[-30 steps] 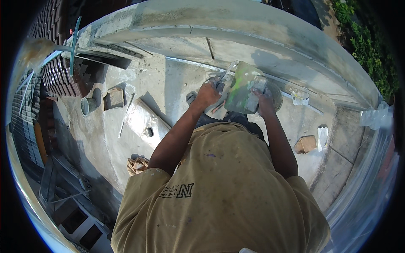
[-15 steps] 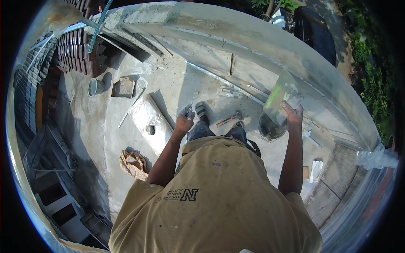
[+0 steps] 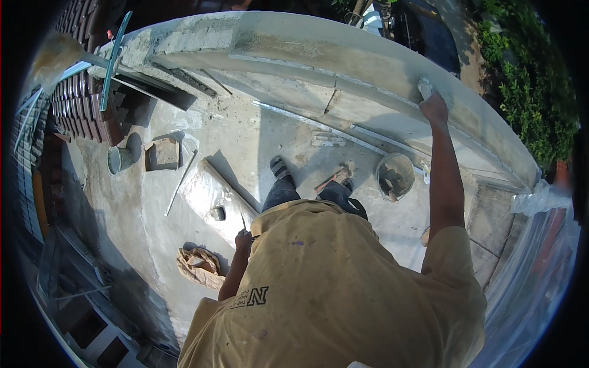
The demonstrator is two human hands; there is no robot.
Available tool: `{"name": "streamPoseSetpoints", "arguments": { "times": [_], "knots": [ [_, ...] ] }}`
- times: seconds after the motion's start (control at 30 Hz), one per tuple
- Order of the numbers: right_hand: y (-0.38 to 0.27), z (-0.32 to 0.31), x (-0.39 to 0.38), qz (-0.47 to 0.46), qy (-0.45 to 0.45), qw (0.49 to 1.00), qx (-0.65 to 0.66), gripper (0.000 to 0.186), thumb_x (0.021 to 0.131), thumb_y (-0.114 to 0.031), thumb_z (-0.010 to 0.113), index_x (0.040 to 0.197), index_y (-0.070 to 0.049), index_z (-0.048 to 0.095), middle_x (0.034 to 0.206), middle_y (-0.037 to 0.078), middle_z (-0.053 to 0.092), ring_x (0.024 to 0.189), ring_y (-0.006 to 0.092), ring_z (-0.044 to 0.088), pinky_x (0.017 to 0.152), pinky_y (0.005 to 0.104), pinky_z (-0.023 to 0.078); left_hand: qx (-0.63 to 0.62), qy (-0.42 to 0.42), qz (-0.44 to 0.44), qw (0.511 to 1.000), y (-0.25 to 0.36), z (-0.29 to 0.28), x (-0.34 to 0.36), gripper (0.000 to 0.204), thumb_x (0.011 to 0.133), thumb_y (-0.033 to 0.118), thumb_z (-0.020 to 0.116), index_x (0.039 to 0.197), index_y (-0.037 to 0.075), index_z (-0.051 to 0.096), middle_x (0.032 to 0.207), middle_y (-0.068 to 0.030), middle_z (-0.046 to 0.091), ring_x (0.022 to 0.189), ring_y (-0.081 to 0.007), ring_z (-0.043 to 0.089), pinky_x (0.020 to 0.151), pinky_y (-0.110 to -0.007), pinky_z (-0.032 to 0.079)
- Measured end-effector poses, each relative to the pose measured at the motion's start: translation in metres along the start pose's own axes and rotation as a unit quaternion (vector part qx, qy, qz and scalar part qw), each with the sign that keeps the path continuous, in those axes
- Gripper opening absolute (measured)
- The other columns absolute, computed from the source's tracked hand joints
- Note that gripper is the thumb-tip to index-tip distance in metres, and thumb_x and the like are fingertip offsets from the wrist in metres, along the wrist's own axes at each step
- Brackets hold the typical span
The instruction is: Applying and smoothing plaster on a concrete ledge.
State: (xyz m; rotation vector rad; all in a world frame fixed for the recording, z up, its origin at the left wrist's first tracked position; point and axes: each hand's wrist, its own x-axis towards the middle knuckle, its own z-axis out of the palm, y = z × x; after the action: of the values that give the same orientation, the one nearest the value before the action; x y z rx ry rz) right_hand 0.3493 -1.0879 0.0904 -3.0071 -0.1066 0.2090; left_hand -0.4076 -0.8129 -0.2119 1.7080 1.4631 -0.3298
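My right hand [image 3: 434, 109] reaches far out to the right, closed on a pale, smeared plastering float [image 3: 424, 88]. It holds the float against the curved grey parapet wall [image 3: 368, 67]; much of the plate is hard to make out there. Low beside my waist, my left hand [image 3: 243, 239] is closed round a thin-bladed tool [image 3: 243, 221], its narrow tip pointing up and away. The exact kind of that tool does not show. A bucket [image 3: 394, 176] with grey residue inside stands on the floor below my right arm.
Near my feet lie a hammer [image 3: 332, 178] and a white-grey block [image 3: 329, 140]. Long metal strips [image 3: 319, 126] run along the wall's foot. Leftward are a plastic-wrapped board [image 3: 205, 193], a crumpled paper bag [image 3: 199, 267], an open carton [image 3: 162, 154] and another bucket [image 3: 118, 160].
My right hand has swung the float up and outward from above the bucket onto the wall. My left hand has drawn back toward my waist with its tool. My body has shifted slightly.
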Motion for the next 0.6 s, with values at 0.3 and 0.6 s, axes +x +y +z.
{"name": "streamPoseSetpoints", "arguments": {
  "times": [0.3, 0.6],
  "knots": [
    [-0.182, 0.051, -0.101, -0.191, -0.001, 0.981, -0.019, 0.042, 0.068, -0.006, 0.057, 0.11, -0.002, 0.054, 0.102, 0.02, 0.062, 0.102, 0.0351, 0.058, 0.092, 0.0447, 0.041, 0.077, -0.097, 0.136, 0.983, 0.163, -0.113, 0.078, 0.022, 0.088, 0.021, 0.048, 0.106, 0.011, 0.057, 0.075, -0.0078, 0.056, 0.062, -0.0184, 0.055, 0.051, -0.031, 0.044],
    [-0.029, 0.023, -0.04, 0.036, 0.0, 0.999, -0.04, 0.051, 0.072, -0.01, 0.054, 0.122, -0.006, 0.048, 0.115, 0.016, 0.058, 0.109, 0.0328, 0.054, 0.093, 0.0502, 0.039, -0.281, -0.095, -0.017, 0.955, 0.316, -0.164, 0.131, 0.004, 0.089, 0.015, 0.05, 0.091, 0.013, 0.049, 0.062, 0.0008, 0.045, 0.042, -0.0076, 0.041, 0.032, -0.022, 0.031]
  ]
}}
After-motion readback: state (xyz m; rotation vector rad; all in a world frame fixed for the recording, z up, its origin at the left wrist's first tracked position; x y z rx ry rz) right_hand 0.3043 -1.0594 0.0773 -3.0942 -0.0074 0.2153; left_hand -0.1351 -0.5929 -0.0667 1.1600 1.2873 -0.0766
